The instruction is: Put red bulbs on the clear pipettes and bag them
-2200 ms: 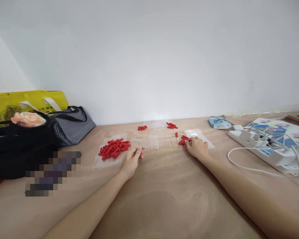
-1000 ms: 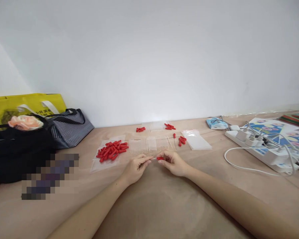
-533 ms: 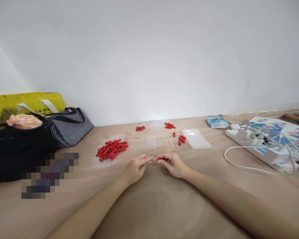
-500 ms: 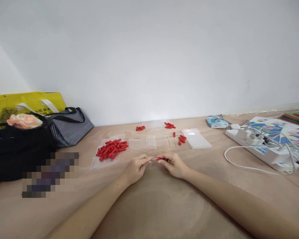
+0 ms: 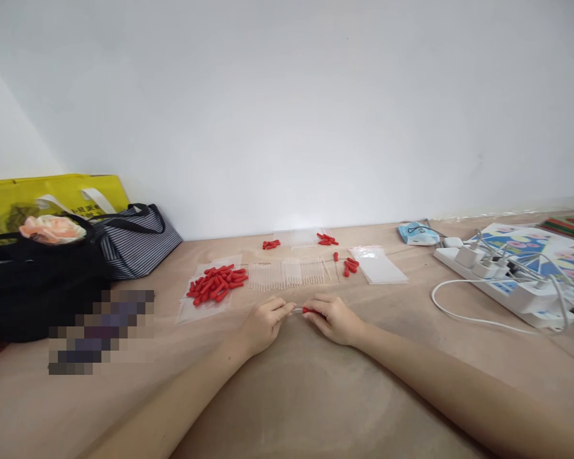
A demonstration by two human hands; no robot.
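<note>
Above the desk [image 5: 287, 401], left hand [image 5: 265, 322]: fingers pinched on a clear tube [image 5: 298, 310]
Right hand [image 5: 335, 320]: fingers closed on a red cap [image 5: 307, 310] (meeting the tube)
Red pile [image 5: 217, 284]: on clear plastic [image 5: 188, 310]

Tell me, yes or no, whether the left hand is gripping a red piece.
No, the right hand grips a red piece, while the left hand pinches a thin clear tube.

Yel. bag [image 5: 100, 186], b/w striped bag [image 5: 136, 245].
</note>
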